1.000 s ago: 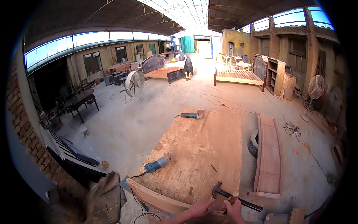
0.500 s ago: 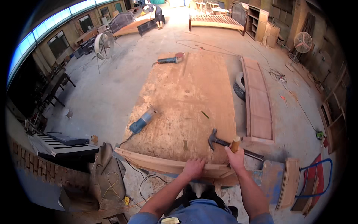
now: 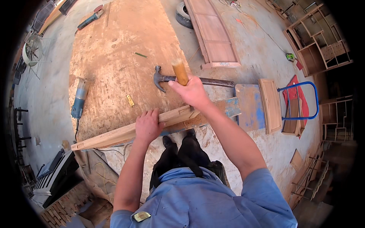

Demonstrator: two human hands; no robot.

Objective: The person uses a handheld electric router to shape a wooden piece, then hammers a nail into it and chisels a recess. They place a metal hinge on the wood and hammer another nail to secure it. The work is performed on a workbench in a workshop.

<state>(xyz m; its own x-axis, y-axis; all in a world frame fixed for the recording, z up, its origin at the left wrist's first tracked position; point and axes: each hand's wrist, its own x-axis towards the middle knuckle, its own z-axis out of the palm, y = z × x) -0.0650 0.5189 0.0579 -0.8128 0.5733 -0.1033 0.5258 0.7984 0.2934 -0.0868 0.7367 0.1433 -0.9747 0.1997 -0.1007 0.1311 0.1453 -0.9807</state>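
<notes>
My left hand (image 3: 148, 126) grips a long pale wooden board (image 3: 110, 133), fingers over its far edge. The board stands on edge along the near side of the worktable (image 3: 114, 60). In my right hand (image 3: 192, 92) is a chisel-like tool (image 3: 179, 72) with a thick wooden handle, its worn end pointing up; its lower part is hidden behind the hand. This hand is above the board's right end. Just beyond it lies a claw hammer (image 3: 216, 81), partly covered by the hand and handle. A brass-coloured hinge-like plate (image 3: 130, 100) and a green pencil (image 3: 141, 55) rest on the table.
A blue power tool (image 3: 78, 100) with a cord lies at the table's left edge, an angle grinder (image 3: 91, 19) farther off. Right of the table are a wooden panel (image 3: 213, 34) by a tyre (image 3: 183, 17) and a blue tubular frame (image 3: 313, 98). Cables (image 3: 102, 174) run along the floor.
The view has swung down and to the right. Both hands keep their holds on the board and the wooden-handled tool. The hammer, pencil and plate still lie on the table.
</notes>
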